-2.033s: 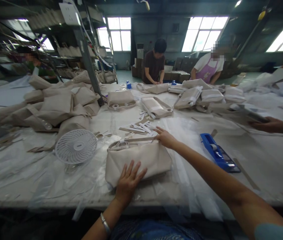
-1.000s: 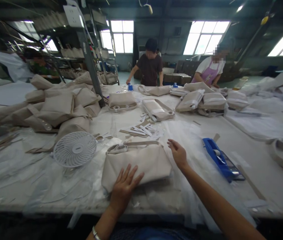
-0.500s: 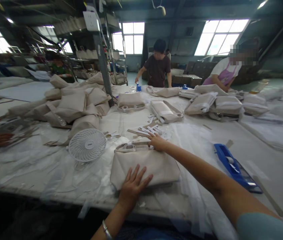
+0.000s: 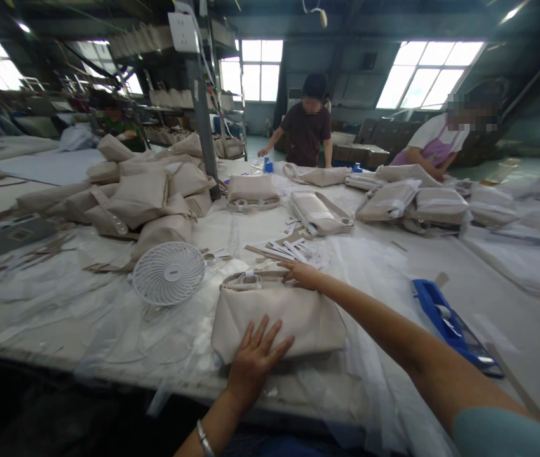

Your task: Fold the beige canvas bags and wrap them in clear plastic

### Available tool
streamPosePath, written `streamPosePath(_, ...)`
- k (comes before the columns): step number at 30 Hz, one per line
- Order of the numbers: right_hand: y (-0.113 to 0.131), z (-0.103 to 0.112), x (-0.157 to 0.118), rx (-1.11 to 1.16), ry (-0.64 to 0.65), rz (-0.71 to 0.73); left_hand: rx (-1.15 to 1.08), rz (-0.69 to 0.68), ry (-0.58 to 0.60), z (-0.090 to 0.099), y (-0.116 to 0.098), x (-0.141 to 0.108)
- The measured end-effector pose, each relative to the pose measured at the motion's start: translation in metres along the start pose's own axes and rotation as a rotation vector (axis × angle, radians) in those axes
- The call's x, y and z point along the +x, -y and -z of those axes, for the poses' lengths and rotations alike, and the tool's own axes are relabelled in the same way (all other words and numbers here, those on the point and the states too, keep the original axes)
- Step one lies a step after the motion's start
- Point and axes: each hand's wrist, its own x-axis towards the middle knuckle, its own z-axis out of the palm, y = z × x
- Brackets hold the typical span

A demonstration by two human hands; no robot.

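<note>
A beige bag (image 4: 298, 320) lies on its side at the front of the table, its strap and a small white wrap along the far edge. My left hand (image 4: 256, 362) rests on the bag's near face, fingers spread, a silver bangle at the wrist. At the bag's far edge, by the strap, is my right hand (image 4: 302, 275), its fingers stretched out and apart. Just beyond it lie white and brown strips (image 4: 293, 247). A round white fan (image 4: 169, 273) stands left of the bag.
Beige bags (image 4: 139, 197) are heaped at the left, with more bags (image 4: 441, 203) at the back right. A blue tool (image 4: 451, 327) lies on the right. A metal post (image 4: 203, 114) rises behind the table (image 4: 503, 285). Several people work beyond.
The view has shifted slightly. The other person's hand at the far left has left the picture, and a grey box now shows there. My hands stay on the bag.
</note>
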Motion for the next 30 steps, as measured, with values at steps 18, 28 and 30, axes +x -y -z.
streamPosePath(18, 0.041, 0.075, -0.048, 0.38, -0.736, -0.338, 0.008, -0.004, 0.026, 0.0, 0.001, -0.001)
streamPosePath(28, 0.015, 0.119, -0.101, 0.412, -0.72, -0.508, -0.001, 0.001, 0.046, 0.001, -0.001, -0.001)
streamPosePath(30, -0.005, 0.109, -0.117, 0.138, -0.542, -0.627, 0.004, -0.002, 0.04, 0.002, 0.0, -0.001)
